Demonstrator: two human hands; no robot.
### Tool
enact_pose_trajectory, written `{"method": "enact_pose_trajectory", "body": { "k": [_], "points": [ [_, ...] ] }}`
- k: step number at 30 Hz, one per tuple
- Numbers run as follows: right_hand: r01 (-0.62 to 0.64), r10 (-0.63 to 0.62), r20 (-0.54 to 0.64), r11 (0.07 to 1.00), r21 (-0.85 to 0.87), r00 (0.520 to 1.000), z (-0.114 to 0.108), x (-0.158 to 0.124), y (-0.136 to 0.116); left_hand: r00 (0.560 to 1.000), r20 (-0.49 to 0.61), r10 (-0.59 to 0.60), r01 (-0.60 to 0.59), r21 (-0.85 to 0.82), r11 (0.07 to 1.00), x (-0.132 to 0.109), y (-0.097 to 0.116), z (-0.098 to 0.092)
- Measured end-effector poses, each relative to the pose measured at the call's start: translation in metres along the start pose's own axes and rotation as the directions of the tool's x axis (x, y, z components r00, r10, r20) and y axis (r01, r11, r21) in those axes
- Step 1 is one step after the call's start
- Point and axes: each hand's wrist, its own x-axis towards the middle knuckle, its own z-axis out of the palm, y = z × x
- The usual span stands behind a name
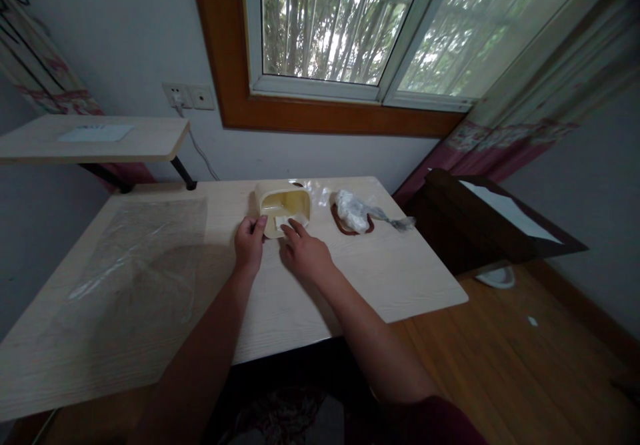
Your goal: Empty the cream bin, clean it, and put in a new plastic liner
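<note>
Cream box (285,199) recorded on the table (395,271), between and just beyond both grips.

The opening is faced towards the wearer; the lower right rim is partly covered by the right grip (294,229). To the right, a bundled plastic bag (353,210) is laid against a brown band (371,225); to the left, a clear plastic sheet (145,251) is spread. The box's left edge is pinched by the left grip (257,226). A white slip (281,221) is touched by right fingertips; whether it is pinched cannot be told.
</note>
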Motion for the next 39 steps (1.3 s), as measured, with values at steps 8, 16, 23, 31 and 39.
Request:
{"method": "enact_pose_trajectory", "body": {
  "k": [8,16,23,31,39],
  "points": [
    [0.03,-0.03,0.007,0.999,0.023,1.0,0.002,0.0,-0.015,1.0,0.012,-0.002,0.002,-0.008,1.0,0.001,-0.003,0.0],
    [0.073,-0.073,0.001,0.997,0.035,0.997,0.002,-0.002,-0.017,1.0,0.001,-0.011,0.011,0.007,1.0,0.002,-0.002,-0.002],
    [-0.066,0.068,0.025,0.995,-0.069,0.997,-0.004,-0.001,0.005,1.0,0.015,-0.012,0.013,-0.04,0.999,0.001,-0.001,0.001],
    [0.086,-0.086,0.01,0.995,0.044,0.996,0.003,-0.007,-0.026,1.0,0.014,0.018,-0.018,0.034,0.999,0.0,-0.003,-0.002],
    [-0.047,0.049,0.069,0.998,-0.039,0.996,-0.009,-0.003,-0.006,1.0,0.004,0.006,-0.006,0.003,1.0,0.0,-0.002,0.0]
  ]
}}
